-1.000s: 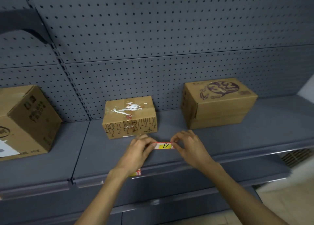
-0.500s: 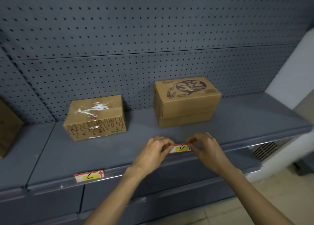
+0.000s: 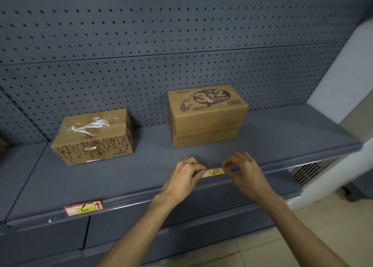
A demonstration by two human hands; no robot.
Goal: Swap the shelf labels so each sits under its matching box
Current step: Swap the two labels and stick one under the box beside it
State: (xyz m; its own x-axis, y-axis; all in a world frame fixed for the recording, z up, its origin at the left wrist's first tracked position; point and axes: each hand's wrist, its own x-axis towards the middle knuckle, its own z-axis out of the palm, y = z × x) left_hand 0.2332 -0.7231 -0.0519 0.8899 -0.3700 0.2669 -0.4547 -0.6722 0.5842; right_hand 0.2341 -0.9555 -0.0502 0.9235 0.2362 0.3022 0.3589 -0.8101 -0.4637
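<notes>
Head view: D label (image 3: pixel 215 172) pinched at both ends, left hand (image 3: pixel 182 175) and right hand (image 3: pixel 245 172), against shelf edge (image 3: pixel 282 163) below 3+2 box (image 3: pixel 205 115). C label (image 3: pixel 83 207) already seated, leftward, under taped box (image 3: pixel 92 136). Left: pressing D home.

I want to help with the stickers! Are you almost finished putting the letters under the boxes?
Nearly. The C label already sits on the shelf edge below the taped box. The left hand and right hand are pinching the D label at the edge below the 3+2 box. Left: fix it there and let go. The boxes show no letters, so I cannot check the match.
</notes>
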